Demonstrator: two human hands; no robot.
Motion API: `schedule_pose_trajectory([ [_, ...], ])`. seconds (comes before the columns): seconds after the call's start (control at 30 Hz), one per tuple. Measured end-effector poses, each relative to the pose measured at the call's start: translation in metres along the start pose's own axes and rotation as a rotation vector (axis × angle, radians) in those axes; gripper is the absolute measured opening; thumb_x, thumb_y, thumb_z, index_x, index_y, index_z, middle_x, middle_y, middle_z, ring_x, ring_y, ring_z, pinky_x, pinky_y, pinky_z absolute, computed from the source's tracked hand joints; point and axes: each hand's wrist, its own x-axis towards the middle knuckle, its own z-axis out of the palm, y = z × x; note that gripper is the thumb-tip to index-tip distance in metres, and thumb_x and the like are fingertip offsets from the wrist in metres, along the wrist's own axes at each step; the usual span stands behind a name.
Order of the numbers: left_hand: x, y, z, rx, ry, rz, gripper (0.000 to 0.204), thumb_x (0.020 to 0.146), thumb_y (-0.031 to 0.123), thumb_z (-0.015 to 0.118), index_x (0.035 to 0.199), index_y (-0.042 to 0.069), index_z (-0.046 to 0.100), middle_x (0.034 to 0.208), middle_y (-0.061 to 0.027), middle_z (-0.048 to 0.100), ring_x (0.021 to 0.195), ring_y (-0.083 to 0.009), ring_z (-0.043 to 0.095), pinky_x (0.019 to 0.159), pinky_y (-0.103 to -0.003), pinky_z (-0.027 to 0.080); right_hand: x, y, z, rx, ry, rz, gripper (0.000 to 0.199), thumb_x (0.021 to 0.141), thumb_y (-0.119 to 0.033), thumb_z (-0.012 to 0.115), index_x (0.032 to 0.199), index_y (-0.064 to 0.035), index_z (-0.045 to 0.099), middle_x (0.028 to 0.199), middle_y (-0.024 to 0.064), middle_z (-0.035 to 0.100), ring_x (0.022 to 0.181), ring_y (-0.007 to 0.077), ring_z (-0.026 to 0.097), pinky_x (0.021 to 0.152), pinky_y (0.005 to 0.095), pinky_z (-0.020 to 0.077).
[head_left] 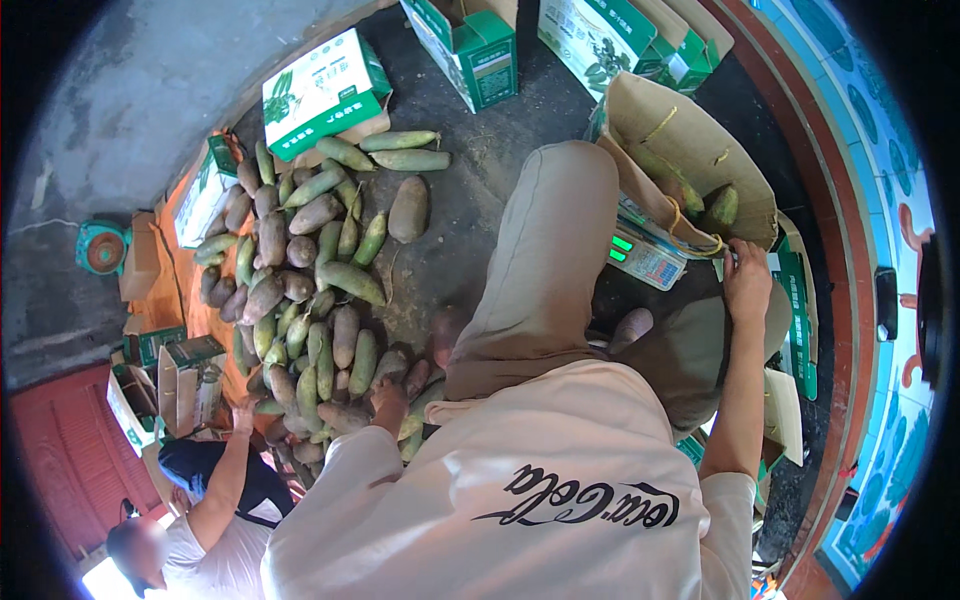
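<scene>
My right hand (747,285) is closed on the near edge of an opened cardboard box (640,105), beside its yellow rope handle (685,240). A few green, elongated vegetables (722,208) lie inside that box. Beneath the box shows a digital scale (650,262) with a lit green display. On the left, my left hand (388,402) reaches into a big pile of long, thick vegetables (300,300), some green and some purplish-brown. Its fingers are partly lost among them, so whether it grips one cannot be made out.
Another person's hand (243,415) touches the pile's lower left edge. Green-and-white cartons (325,90) stand along the far side, more at left (190,385). A teal dial scale (103,247) sits far left. Between pile and box is my raised knee (570,190); a tiled wall (890,200) borders the right.
</scene>
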Motion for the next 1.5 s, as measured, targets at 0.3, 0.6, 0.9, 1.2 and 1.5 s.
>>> schedule_pose_trajectory([
  [0.3, -0.010, -0.011, 0.011, 0.069, 0.056, 0.038, 0.055, 0.076, 0.025, 0.070, 0.127, 0.018, 0.052, 0.136, -0.0080, 0.040, 0.126, -0.0279, 0.041, 0.094, -0.043, 0.044, 0.001, 0.000, -0.002, -0.004, -0.020, 0.014, 0.019, 0.082, -0.011, 0.060, 0.100, -0.0050, 0.061, 0.096, 0.0122, 0.061, 0.093, 0.0308, 0.056, 0.080, 0.0397, 0.0466],
  [0.6, -0.020, -0.022, -0.043, -0.137, 0.029, 0.005, 0.073, 0.070, 0.023, 0.075, 0.132, 0.010, 0.039, 0.133, -0.0122, 0.045, 0.122, -0.0286, 0.048, 0.096, -0.038, 0.045, 0.000, -0.002, -0.002, 0.014, -0.031, 0.022, 0.019, 0.081, -0.009, 0.060, 0.100, -0.0043, 0.061, 0.097, 0.0127, 0.061, 0.094, 0.0313, 0.056, 0.082, 0.0401, 0.0461],
  [0.9, 0.009, -0.029, -0.099, -0.871, 0.286, 0.084, 0.082, 0.061, 0.030, 0.083, 0.124, -0.003, 0.042, 0.120, -0.0208, 0.055, 0.114, -0.0315, 0.053, 0.096, -0.038, 0.043, 0.002, -0.005, -0.004, 0.020, -0.027, 0.018, 0.018, 0.081, -0.009, 0.060, 0.099, -0.0041, 0.061, 0.093, 0.0144, 0.061, 0.092, 0.0318, 0.056, 0.081, 0.0402, 0.0459],
  [1.2, 0.004, 0.005, -0.155, -1.144, 0.647, 0.213, 0.079, 0.062, 0.030, 0.083, 0.123, -0.001, 0.044, 0.116, -0.0199, 0.057, 0.108, -0.0315, 0.056, 0.092, -0.037, 0.044, 0.004, -0.007, -0.002, 0.091, 0.044, -0.032, 0.018, 0.080, -0.008, 0.061, 0.098, -0.0049, 0.061, 0.092, 0.0126, 0.061, 0.091, 0.0315, 0.057, 0.080, 0.0408, 0.0465],
  [1.5, -0.085, 0.023, -0.265, -1.744, 0.812, 0.519, 0.060, 0.070, 0.016, 0.079, 0.118, -0.001, 0.047, 0.101, -0.0113, 0.061, 0.091, -0.0189, 0.057, 0.081, -0.031, 0.046, 0.001, 0.003, 0.010, 0.142, 0.076, -0.001, 0.012, 0.077, -0.011, 0.064, 0.087, -0.0059, 0.059, 0.085, 0.0112, 0.060, 0.085, 0.0308, 0.057, 0.074, 0.0415, 0.0465],
])
